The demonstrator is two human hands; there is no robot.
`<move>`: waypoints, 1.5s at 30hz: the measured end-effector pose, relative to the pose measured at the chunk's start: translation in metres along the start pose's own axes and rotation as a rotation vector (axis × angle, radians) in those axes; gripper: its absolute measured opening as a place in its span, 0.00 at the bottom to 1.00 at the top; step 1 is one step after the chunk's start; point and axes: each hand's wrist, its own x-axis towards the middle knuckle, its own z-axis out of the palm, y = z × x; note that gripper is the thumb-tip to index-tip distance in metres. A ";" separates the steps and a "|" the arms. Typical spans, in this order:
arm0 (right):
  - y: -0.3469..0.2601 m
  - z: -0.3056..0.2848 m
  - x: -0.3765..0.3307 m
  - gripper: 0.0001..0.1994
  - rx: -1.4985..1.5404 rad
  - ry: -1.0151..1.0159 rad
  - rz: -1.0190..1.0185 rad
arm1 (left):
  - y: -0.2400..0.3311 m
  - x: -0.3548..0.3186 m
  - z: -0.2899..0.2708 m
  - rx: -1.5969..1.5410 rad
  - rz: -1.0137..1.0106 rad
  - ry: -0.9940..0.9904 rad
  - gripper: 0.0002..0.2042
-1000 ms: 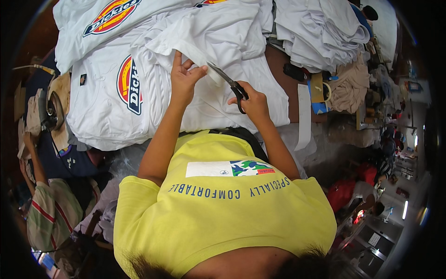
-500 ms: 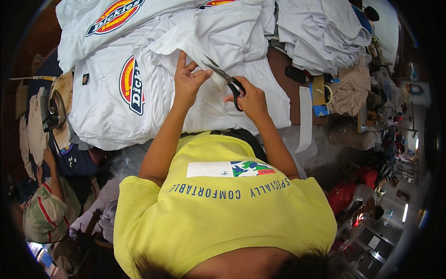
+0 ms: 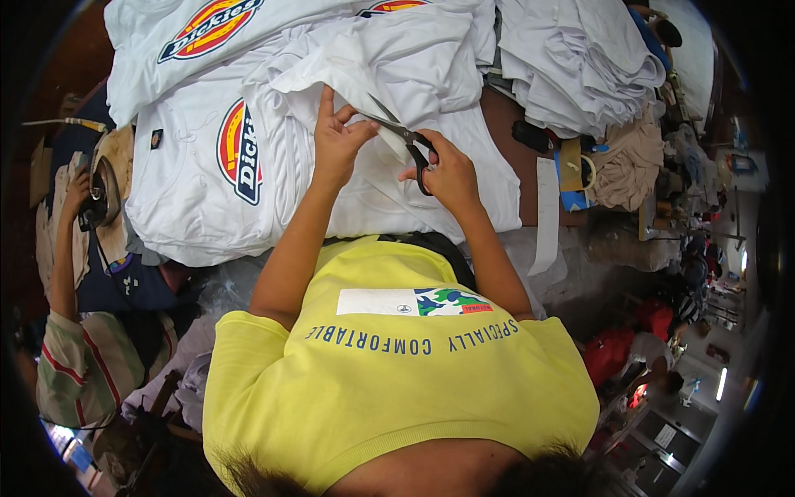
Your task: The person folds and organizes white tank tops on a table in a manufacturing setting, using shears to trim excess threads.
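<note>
A white T-shirt (image 3: 389, 66) lies bunched on a pile of white printed T-shirts, its loose edge raised toward me. My left hand (image 3: 339, 145) is at this edge, index finger stretched up against the cloth, the other fingers partly curled; it seems to hold the edge up. In my right hand (image 3: 450, 171) is a pair of black-handled scissors (image 3: 403, 134), fingers in the handle loops. The blades stand apart and point up-left at the raised cloth, just beside my left fingertips. Whether cloth or thread lies between the blades is too fine to tell.
A stack of white garments (image 3: 571, 66) sits at the far right, with beige cloth (image 3: 625, 166), a tape roll (image 3: 589, 170) and a white paper strip (image 3: 545, 217) nearer. On the left, a co-worker's hand (image 3: 76, 192) grips an iron (image 3: 103, 195). More people are at the right.
My scissors' blades have parted a little wider, while both my hands stay nearly in place. On the left, the co-worker's hand has moved up onto the iron.
</note>
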 end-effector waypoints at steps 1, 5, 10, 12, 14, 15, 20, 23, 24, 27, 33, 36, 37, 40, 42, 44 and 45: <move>-0.001 0.000 0.001 0.34 -0.004 -0.010 0.012 | 0.000 0.000 0.001 -0.011 -0.002 0.001 0.47; 0.011 0.006 -0.003 0.31 0.033 -0.026 0.055 | 0.006 0.001 0.005 -0.016 -0.014 0.009 0.44; 0.024 0.012 -0.011 0.26 0.100 -0.007 0.064 | 0.006 0.009 -0.002 -0.025 -0.031 0.069 0.44; 0.021 0.010 -0.009 0.28 0.044 -0.003 0.043 | 0.005 0.009 -0.004 -0.010 -0.026 0.035 0.44; 0.012 0.005 -0.005 0.30 -0.004 -0.014 0.029 | 0.001 0.008 -0.008 -0.011 -0.004 0.024 0.45; 0.006 0.002 -0.001 0.31 -0.025 -0.026 0.026 | -0.001 0.007 -0.010 -0.011 0.008 0.018 0.45; 0.003 0.004 0.006 0.35 -0.026 -0.017 -0.009 | 0.000 0.005 -0.003 -0.005 -0.007 0.026 0.47; 0.003 0.002 0.005 0.33 -0.025 -0.041 0.032 | 0.003 0.003 0.000 -0.002 -0.018 0.024 0.47; 0.008 0.005 0.003 0.32 0.002 -0.035 0.040 | 0.004 0.004 0.000 -0.001 -0.023 0.022 0.47; 0.018 0.010 -0.003 0.29 0.112 -0.031 0.074 | 0.002 0.006 -0.002 0.014 -0.039 0.074 0.45; 0.018 0.009 -0.003 0.32 -0.026 0.005 0.023 | 0.008 0.014 -0.002 0.015 0.014 -0.003 0.41; 0.007 0.006 0.004 0.34 -0.053 0.020 0.007 | 0.008 0.012 -0.001 -0.025 0.006 -0.019 0.42; 0.007 0.007 0.006 0.35 -0.053 0.022 0.003 | 0.008 0.011 0.001 -0.020 0.003 -0.007 0.42; 0.009 0.010 0.011 0.36 -0.034 0.063 -0.059 | 0.007 0.009 0.005 -0.010 0.003 0.020 0.42; 0.007 0.009 0.012 0.34 -0.017 -0.017 0.009 | 0.008 0.009 0.005 -0.011 0.010 0.027 0.42; 0.010 0.008 0.011 0.31 0.020 -0.041 0.037 | 0.010 0.009 0.006 -0.007 0.009 0.030 0.42; 0.015 0.012 0.009 0.30 0.051 -0.024 0.030 | 0.010 0.009 0.006 -0.005 0.008 0.032 0.42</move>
